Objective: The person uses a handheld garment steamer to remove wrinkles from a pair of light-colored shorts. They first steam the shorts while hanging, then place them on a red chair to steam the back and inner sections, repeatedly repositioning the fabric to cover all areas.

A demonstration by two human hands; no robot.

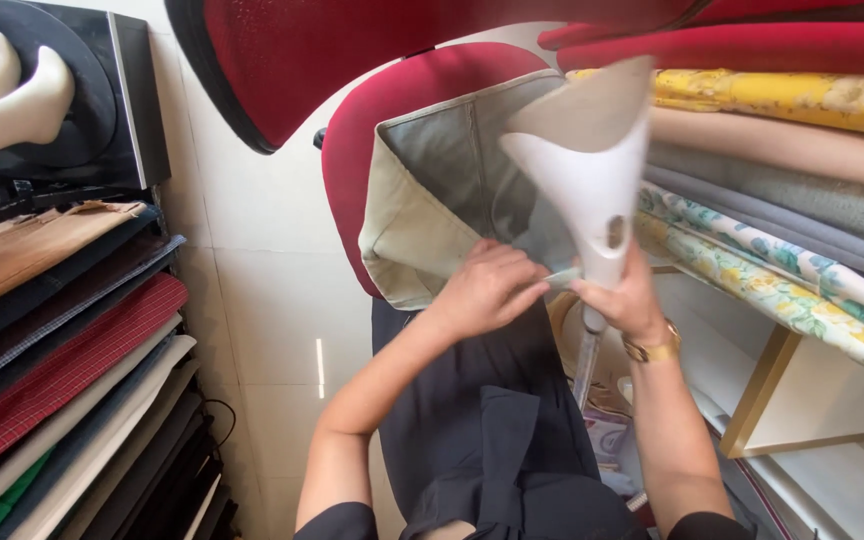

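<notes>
While the right hand (624, 300) grips the white steamer (592, 170), the left hand (487, 288) pinches the grey cloth (442, 190) just beside it.

The pale grey-beige fabric piece (432, 200) hangs in front of the red chair back (392, 100), its top edge folded over to show a greyer inner face with a seam. Just right of it, overlapping its right edge, a white funnel-shaped steamer head (592, 170) stands upright, flaring wide at the top and narrowing to a handle below.
</notes>
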